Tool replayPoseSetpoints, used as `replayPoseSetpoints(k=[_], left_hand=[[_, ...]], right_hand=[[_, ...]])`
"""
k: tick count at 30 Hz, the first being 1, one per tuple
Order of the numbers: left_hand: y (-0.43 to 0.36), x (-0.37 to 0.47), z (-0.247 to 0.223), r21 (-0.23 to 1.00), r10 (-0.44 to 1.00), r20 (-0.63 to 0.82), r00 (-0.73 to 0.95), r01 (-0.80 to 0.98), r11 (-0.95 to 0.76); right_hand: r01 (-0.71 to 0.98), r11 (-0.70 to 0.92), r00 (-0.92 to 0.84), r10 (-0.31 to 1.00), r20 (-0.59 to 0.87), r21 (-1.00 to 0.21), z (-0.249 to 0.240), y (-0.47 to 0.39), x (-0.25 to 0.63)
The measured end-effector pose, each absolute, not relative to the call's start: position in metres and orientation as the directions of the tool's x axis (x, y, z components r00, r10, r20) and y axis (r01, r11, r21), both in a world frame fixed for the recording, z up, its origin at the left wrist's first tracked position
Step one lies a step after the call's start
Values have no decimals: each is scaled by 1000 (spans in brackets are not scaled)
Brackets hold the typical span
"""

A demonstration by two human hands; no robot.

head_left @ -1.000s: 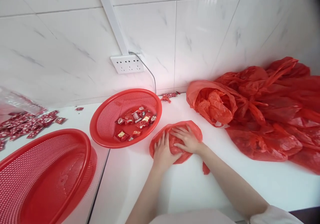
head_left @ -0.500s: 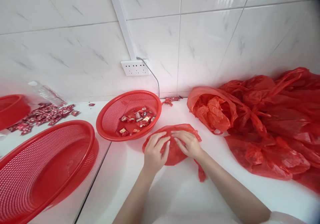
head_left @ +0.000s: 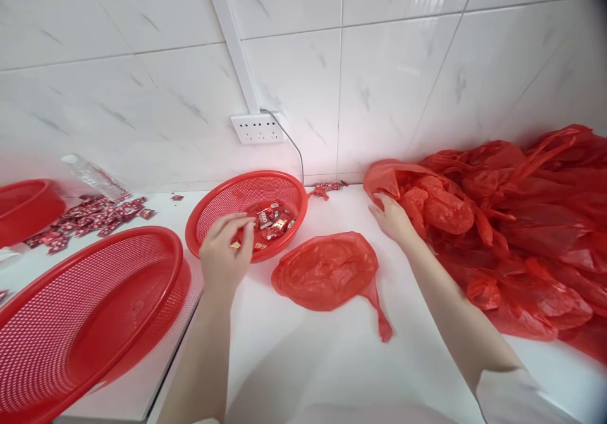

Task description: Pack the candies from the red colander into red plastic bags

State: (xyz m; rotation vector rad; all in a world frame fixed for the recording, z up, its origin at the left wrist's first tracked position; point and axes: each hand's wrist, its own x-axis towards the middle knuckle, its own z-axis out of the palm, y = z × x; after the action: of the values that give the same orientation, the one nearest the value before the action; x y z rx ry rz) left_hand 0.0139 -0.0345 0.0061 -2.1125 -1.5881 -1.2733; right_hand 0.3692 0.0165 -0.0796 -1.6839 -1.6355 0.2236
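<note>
My left hand point(head_left: 226, 247) hovers over the front left rim of a red mesh basket point(head_left: 202, 222). Its fingers are loosely bent, apart from the thumb, with nothing visible between them. Small wrapped sweets point(head_left: 272, 222) lie in that basket. On the right, my right hand point(head_left: 393, 217) pinches the near edge of a red plastic bag point(head_left: 427, 199) full of crumpled red plastic; part of its grip is hidden. Between my hands a smaller red plastic bag point(head_left: 327, 272) lies loosely spread on the white table, one handle trailing toward me.
A larger red mesh basket point(head_left: 156, 310) stands at the left. Behind it are a heap of red packets point(head_left: 104, 215), a clear bottle point(head_left: 97, 177) and a red basin point(head_left: 33, 209). More red bags point(head_left: 535, 222) pile up at the right. A cable runs from a wall socket point(head_left: 258, 129).
Both hands have left the small bag in the middle. The left hand has moved left to the basket of sweets; the right has moved to the bag at the right, whose edge has shifted.
</note>
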Motion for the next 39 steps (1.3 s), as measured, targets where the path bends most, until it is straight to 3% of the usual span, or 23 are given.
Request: replayPoseSetpoints(k=[2,3,5,7,9,16,19,24,26,30,34,36,39], left_hand=[[-14,4,16,313,780,625,22,909,-276],[-2,1,18,290,870,491,57,930,-225],[25,4,16,194,986,44,161,967,-167],[50,13,5,65,943,-293,158,987,-145],[69,24,-12,-30,909,-396,127,988,-150],[90,37,-46,6,831,-454,321,934,-357],[94,38,-48,-12,867,-379,325,935,-355],[98,33,-32,70,902,-228,367,930,-361],[92,30,-17,170,930,-90,356,926,-338],[64,27,13,509,944,233,231,798,-321],[38,27,25,623,902,431,12,719,-308],[25,32,22,749,885,458,-86,574,-332],[2,52,2,963,963,268,-9,43,-267]], right_hand=[[754,301,61,853,518,-584,-75,-13,343],[730,393,-4,821,572,-559,-75,-28,328],[660,602,-285,754,592,-449,-83,-53,303],[590,736,-503,657,562,-332,-99,-67,288],[572,772,-582,620,525,-278,-118,-68,283],[666,653,-482,745,461,-359,-152,-53,290],[655,627,-453,772,445,-421,-153,-54,289],[619,620,-447,783,433,-482,-155,-54,290],[603,612,-435,790,433,-511,-155,-54,290],[570,602,-418,798,433,-558,-157,-52,291],[550,579,-392,815,427,-601,-157,-52,292],[526,546,-363,837,409,-652,-152,-52,292],[420,436,-253,898,359,-796,-138,-52,286]])
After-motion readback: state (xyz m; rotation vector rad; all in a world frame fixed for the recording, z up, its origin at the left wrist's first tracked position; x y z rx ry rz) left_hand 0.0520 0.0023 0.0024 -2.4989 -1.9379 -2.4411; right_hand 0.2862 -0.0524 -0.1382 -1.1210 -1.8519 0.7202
